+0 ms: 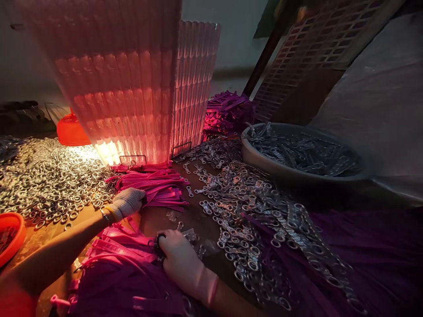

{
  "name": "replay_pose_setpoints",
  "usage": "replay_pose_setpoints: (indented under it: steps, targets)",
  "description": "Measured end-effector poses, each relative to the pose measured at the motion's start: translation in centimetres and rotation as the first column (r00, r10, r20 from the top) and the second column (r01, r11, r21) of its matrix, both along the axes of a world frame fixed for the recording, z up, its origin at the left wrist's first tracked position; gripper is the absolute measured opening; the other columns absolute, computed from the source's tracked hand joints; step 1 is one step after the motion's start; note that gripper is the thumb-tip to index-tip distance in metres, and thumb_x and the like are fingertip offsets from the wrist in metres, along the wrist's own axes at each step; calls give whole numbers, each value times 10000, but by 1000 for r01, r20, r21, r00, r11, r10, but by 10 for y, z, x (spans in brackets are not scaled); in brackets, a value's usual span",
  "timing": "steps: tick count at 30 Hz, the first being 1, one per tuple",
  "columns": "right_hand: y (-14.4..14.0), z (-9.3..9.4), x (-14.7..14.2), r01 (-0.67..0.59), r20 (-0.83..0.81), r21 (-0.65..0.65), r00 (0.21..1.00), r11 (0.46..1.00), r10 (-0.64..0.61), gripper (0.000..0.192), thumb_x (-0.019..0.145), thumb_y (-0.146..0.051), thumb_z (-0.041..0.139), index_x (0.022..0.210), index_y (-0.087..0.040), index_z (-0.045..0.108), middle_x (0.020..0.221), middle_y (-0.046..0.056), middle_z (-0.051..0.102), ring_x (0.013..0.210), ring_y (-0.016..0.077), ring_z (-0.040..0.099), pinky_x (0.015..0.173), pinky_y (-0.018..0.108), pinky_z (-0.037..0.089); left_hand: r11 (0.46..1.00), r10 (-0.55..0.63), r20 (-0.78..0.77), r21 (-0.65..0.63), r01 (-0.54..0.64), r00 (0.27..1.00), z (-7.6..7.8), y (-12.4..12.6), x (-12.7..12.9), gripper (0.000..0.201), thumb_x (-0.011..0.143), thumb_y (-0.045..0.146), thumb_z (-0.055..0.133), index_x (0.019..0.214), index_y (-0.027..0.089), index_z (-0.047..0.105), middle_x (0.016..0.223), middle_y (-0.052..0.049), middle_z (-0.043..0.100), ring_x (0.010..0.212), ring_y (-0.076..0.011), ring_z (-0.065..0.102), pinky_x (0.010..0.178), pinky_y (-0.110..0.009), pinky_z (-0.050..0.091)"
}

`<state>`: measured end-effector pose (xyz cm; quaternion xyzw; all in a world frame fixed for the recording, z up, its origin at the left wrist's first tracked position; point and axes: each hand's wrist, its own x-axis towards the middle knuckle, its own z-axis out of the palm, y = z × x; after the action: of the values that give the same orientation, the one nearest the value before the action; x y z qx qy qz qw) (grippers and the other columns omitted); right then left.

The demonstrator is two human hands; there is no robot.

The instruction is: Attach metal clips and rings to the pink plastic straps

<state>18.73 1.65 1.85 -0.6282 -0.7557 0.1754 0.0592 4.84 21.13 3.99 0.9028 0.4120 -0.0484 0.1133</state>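
Observation:
My left hand [127, 202], in a knitted white glove, rests on a bundle of pink straps [155, 185] at the middle of the table and grips their near ends. My right hand [180, 259], in a thin pale glove, lies fingers down on the tabletop. It pinches a small metal ring [157, 241] against the edge of a second heap of pink straps [122, 259] close to me. Loose metal clasps [251, 207] spread to the right of that hand.
A tall stack of ribbed clear trays [132, 88] stands behind the straps, lit from below. Metal rings [46, 176] cover the left of the table. A grey basin [261, 160] of metal parts sits at right. Orange bowls [9, 237] are at left.

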Motion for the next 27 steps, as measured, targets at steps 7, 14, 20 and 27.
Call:
replay_pose_setpoints:
  steps: [7,14,20,27]
  targets:
    - [-11,-5,29,289,-355,216,913,933,-201,269,759,-94,534,969,-166,686,1061,114,666,992,248,584,890,352,452,996,61,-2,63,-61,998,-4,17,77,309,945,385,534,1077,131,649,992,-74,675,892,-193,647,803,-375,523]
    - [-19,-15,70,417,-530,173,803,892,-272,423,666,-32,442,958,-206,693,977,76,685,954,215,602,887,316,457,994,50,22,97,-52,998,-22,11,83,252,909,296,580,1086,136,660,1066,-122,675,942,-218,644,837,-393,525]
    - [-18,-8,92,522,-621,158,713,838,-327,327,654,-78,405,810,-185,671,837,64,683,797,197,588,759,288,472,983,-26,207,184,-13,978,29,2,61,291,882,321,578,1102,174,699,1063,-102,679,945,-208,642,855,-317,505]
    - [-20,-2,92,477,-658,148,701,866,-274,426,693,-65,397,962,-185,705,912,83,704,879,212,620,851,329,491,918,143,786,121,-377,602,87,-32,12,398,936,470,464,1120,168,647,670,9,623,545,-109,537,533,-211,432]
